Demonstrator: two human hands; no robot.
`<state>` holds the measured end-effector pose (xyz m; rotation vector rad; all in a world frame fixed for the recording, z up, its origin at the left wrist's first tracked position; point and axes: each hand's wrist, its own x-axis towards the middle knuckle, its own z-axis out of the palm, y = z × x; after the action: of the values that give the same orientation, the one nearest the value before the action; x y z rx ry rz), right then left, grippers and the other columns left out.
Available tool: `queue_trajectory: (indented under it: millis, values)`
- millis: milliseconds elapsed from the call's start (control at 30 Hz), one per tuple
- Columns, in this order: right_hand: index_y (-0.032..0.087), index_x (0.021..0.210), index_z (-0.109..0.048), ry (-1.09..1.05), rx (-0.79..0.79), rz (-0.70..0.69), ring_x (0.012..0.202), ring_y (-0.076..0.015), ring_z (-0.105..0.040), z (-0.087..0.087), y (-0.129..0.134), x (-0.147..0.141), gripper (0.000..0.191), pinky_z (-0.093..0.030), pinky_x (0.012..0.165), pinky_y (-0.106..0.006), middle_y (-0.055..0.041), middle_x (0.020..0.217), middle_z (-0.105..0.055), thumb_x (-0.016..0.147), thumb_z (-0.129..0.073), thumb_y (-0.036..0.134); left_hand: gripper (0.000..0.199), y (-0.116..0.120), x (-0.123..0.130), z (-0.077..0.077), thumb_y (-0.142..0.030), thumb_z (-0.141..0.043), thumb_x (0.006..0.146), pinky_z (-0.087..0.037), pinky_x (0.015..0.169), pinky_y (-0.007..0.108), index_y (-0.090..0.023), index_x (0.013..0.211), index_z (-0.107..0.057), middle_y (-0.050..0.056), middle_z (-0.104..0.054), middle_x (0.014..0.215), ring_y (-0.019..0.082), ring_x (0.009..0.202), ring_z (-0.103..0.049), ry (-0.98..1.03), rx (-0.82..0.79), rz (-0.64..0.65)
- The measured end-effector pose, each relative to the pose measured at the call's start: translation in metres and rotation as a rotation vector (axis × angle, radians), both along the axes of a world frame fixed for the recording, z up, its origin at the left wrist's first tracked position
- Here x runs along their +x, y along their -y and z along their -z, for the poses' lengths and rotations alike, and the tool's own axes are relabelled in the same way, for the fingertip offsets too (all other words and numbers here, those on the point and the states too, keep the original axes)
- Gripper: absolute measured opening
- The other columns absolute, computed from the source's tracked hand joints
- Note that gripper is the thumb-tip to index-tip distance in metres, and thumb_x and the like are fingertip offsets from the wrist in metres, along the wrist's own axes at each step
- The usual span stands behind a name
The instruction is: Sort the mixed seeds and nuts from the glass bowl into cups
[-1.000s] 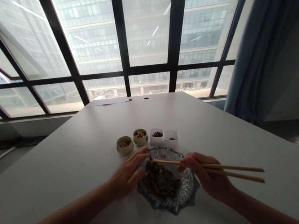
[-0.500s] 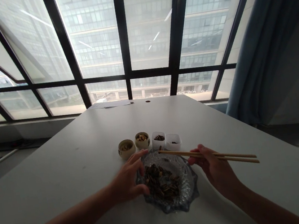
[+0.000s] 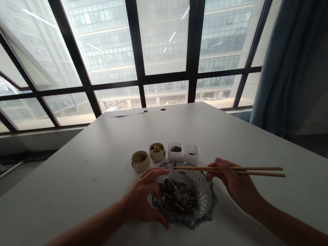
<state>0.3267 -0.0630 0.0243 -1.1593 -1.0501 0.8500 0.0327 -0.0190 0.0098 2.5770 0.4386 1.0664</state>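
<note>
My right hand (image 3: 235, 182) is closed round a pair of wooden chopsticks (image 3: 256, 169), right of a clear glass bowl with a scalloped rim (image 3: 209, 211). The chopstick tips point left over the bowl's far side, with a small dark sliver, perhaps a seed, at them. Dark, elongated seeds (image 3: 181, 200) with a few paler bits lie heaped in the bowl. At its left side my left hand (image 3: 145, 197) spreads round the rim, thumb at the near edge and fingers reaching over the far left. Whether it presses on the glass I cannot tell.
Behind the bowl stand two small tan pots, the left pot (image 3: 141, 166) and the right pot (image 3: 158, 158) with nut-like pieces. Beside them are two white square cups: one cup (image 3: 175, 156) with dark seeds, another cup (image 3: 192, 159) with a few. Papers (image 3: 122, 113) lie at the white table's far end.
My left hand has spread wider, its thumb moving down to the bowl's near rim and its fingers slightly right. My right hand and the chopsticks have barely moved. The view has shifted slightly.
</note>
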Motion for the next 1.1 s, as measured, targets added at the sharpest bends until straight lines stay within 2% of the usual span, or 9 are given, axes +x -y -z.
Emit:
queue_trajectory:
  millis: [200, 333, 500, 633, 700, 800, 967, 1100]
  values:
    - [0.015, 0.075, -0.074, -0.083, 0.029, -0.011, 0.061, -0.0251, -0.074, 0.001, -0.002, 0.002, 0.052, -0.063, 0.068, -0.039, -0.0083, 0.06, -0.073, 0.07, -0.08, 0.067, 0.055, -0.001, 0.0, 0.0, -0.066, -0.086, 0.062, -0.049, 0.107, 0.046, -0.021, 0.073, -0.056, 0.021, -0.065, 0.13, 0.035, 0.126, -0.059, 0.002, 0.121, 0.027]
    - [0.015, 0.074, -0.075, -0.127, 0.033, -0.043, 0.058, -0.0234, -0.072, 0.003, -0.004, 0.003, 0.048, -0.063, 0.064, -0.037, -0.0079, 0.062, -0.073, 0.071, -0.082, 0.062, 0.055, -0.001, 0.0, 0.0, -0.064, -0.087, 0.061, -0.049, 0.107, 0.046, -0.021, 0.075, -0.057, 0.02, -0.065, 0.13, 0.035, 0.125, -0.059, -0.006, 0.121, 0.035]
    - [0.015, 0.075, -0.074, -0.121, 0.045, -0.019, 0.058, -0.024, -0.072, 0.005, -0.005, 0.004, 0.047, -0.063, 0.064, -0.038, -0.0078, 0.06, -0.073, 0.073, -0.079, 0.063, 0.055, -0.001, 0.0, 0.0, -0.064, -0.086, 0.062, -0.05, 0.105, 0.045, -0.021, 0.074, -0.056, 0.02, -0.066, 0.128, 0.034, 0.123, -0.061, 0.019, 0.124, 0.039]
    - [0.018, 0.08, -0.074, 0.108, 0.162, 0.062, 0.067, -0.025, -0.074, 0.0, 0.0, 0.003, 0.048, -0.061, 0.069, -0.039, -0.0078, 0.066, -0.075, 0.085, -0.067, 0.065, 0.054, -0.002, 0.0, 0.002, -0.065, -0.086, 0.062, -0.049, 0.106, 0.046, -0.021, 0.076, -0.058, 0.02, -0.066, 0.129, 0.034, 0.122, -0.061, -0.004, 0.105, 0.03]
    - [0.019, 0.085, -0.073, 0.268, 0.269, 0.106, 0.074, -0.0249, -0.075, -0.002, 0.001, 0.001, 0.046, -0.059, 0.073, -0.037, -0.0077, 0.071, -0.077, 0.09, -0.062, 0.063, 0.054, -0.003, 0.001, 0.002, -0.065, -0.086, 0.062, -0.048, 0.106, 0.046, -0.021, 0.076, -0.059, 0.02, -0.067, 0.128, 0.035, 0.121, -0.062, -0.006, 0.107, 0.034]
    - [0.019, 0.092, -0.071, 0.399, 0.377, 0.149, 0.08, -0.0241, -0.075, -0.002, -0.005, -0.004, 0.041, -0.058, 0.075, -0.036, -0.008, 0.079, -0.079, 0.096, -0.055, 0.057, 0.053, -0.003, 0.002, 0.002, -0.064, -0.086, 0.063, -0.05, 0.104, 0.046, -0.021, 0.076, -0.058, 0.02, -0.067, 0.126, 0.034, 0.119, -0.063, 0.028, 0.119, 0.049]
    - [0.02, 0.095, -0.072, 0.649, 0.348, 0.107, 0.083, -0.0243, -0.073, 0.0, -0.023, -0.005, 0.04, -0.055, 0.075, -0.036, -0.0091, 0.09, -0.079, 0.096, -0.055, 0.056, 0.051, -0.002, 0.004, 0.002, -0.061, -0.087, 0.064, -0.051, 0.102, 0.045, -0.02, 0.076, -0.058, 0.02, -0.067, 0.126, 0.034, 0.119, -0.063, 0.036, 0.1, 0.061]
    - [0.019, 0.093, -0.072, 0.574, 0.389, 0.157, 0.086, -0.0253, -0.074, -0.01, -0.017, 0.0, 0.043, -0.056, 0.078, -0.037, -0.0089, 0.086, -0.078, 0.097, -0.053, 0.058, 0.054, -0.002, 0.003, 0.003, -0.066, -0.086, 0.062, -0.049, 0.104, 0.046, -0.02, 0.076, -0.06, 0.02, -0.067, 0.127, 0.034, 0.119, -0.062, 0.023, 0.066, 0.051]
